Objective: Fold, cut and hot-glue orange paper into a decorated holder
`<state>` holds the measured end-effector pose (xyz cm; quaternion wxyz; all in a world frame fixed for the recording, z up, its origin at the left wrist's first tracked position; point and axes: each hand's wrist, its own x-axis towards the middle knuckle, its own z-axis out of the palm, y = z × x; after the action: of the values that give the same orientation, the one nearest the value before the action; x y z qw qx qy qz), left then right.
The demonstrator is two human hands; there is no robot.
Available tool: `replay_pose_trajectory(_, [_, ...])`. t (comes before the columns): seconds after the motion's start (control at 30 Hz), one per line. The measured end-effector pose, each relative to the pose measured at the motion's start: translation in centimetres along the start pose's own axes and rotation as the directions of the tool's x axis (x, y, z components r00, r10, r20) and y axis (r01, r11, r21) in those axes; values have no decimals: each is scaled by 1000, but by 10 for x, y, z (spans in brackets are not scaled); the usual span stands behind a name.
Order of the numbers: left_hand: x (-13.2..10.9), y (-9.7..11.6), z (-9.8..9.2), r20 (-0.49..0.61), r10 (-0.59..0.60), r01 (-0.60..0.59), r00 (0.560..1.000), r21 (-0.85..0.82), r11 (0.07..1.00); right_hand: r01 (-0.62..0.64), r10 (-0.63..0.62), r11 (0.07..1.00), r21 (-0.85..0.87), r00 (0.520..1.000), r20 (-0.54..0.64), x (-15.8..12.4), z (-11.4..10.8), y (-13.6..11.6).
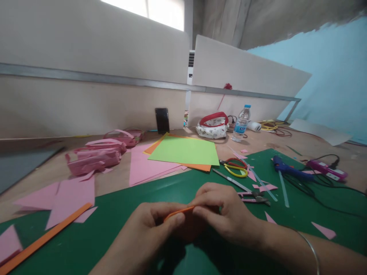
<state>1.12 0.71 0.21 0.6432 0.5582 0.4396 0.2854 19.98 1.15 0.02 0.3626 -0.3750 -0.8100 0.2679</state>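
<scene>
A folded piece of orange paper (187, 225) is held up between both hands, just above the green cutting mat (120, 244). My left hand (151, 225) pinches its left end, thumb along the near side. My right hand (220, 210) grips its top edge and right part, fingers bent over it. The paper's lower part is in shadow and its far side is hidden. Left of my hands, an orange paper strip (48, 233) lies across the mat's edge. Nearby are cut pink paper pieces (71, 198).
Several folded pink paper bags (96, 158) stand back left. Green sheets (185, 151) top a paper stack. Scissors (235, 168), pliers (256, 198), a blue glue gun (289, 168) with its cord and a purple power strip (327, 170) lie right. A water bottle (241, 124) and phone (162, 120) stand behind.
</scene>
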Motion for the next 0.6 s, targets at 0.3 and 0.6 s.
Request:
replay_pose_trajectory(0.3, [-5,17,-14,-218,55,-34,974,100,994,-449,433,770,453,889,147,9,-12,21])
replay_pose_trajectory(0.6, [-7,15,-11,-14,17,-16,1000,104,994,-344,311,918,197,933,179,4,-9,9])
